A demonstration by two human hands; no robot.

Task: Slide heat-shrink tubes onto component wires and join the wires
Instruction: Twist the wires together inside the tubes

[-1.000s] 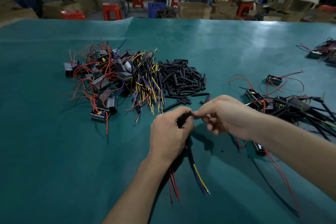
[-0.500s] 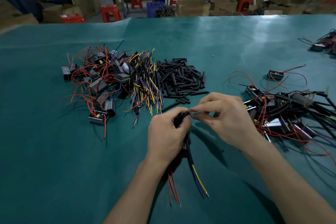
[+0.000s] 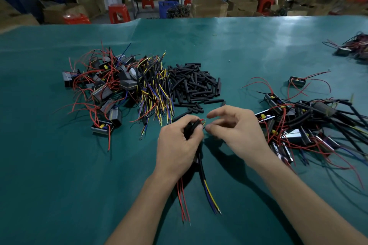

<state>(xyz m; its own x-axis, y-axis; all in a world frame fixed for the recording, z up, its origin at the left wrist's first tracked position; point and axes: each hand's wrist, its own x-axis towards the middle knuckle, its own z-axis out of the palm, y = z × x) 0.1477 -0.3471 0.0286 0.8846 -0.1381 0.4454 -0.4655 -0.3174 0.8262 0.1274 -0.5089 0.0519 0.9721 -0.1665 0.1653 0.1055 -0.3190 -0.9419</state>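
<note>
— Hands?
— My left hand (image 3: 177, 143) grips the black tube and wires (image 3: 194, 127); my right hand (image 3: 237, 131) pinches a wire tip beside it.
— Room?
— Bare table (image 3: 59, 175) left of my left hand; the heat-shrink tubes (image 3: 193, 83) lie just beyond.

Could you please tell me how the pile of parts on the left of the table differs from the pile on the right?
The left pile shows boxy parts with mostly bare red wires; the right pile carries thick black tubes over many of its wires. The left pile lies beside the multicoloured wire bundle, whereas the right pile lies next to the right hand. Both rest on the green table and hold small dark boxes with red leads.
</note>
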